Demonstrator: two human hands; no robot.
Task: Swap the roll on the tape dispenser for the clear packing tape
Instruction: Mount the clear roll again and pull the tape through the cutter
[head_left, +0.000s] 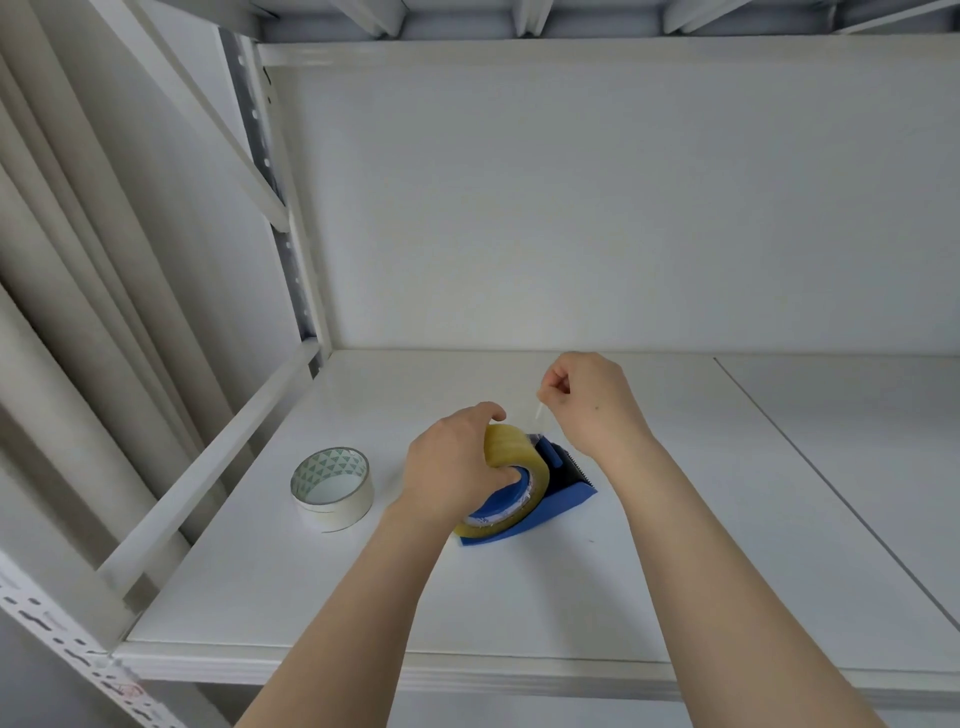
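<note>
two hands: i count both in view over the white shelf (519, 597), each busy on the same job.
left hand (452, 467): wrapped over the clear packing tape (511, 444), fingers curled over the top of the roll and the thumb tucked into the blue hub; closed firmly, pinning the roll.
right hand (592, 402): thumb and fingertips pinched tight on the free end of the tape, the other fingers folded in; forearm comes in from below and to the right.
tape strip (539, 415): a thin clear strip runs from my right pinch down and toward the left hand, meeting the roll near its top.
key relation: the roll sits on the tape dispenser (558, 486), just below and to the left of the right pinch; the cutter end of the dispenser lies directly beneath that pinch.
long axis: the dispenser runs from under my left palm out toward my right wrist.
nearer hand: the right one is closer to the cutter, so i judge it should lead the strip down there.
old roll (332, 488): a white roll lies flat, well apart on the far side of the left hand, touching neither.
stage: i judge the swap is mostly done, threading left.
risk: the strip may fold onto itself.
</note>
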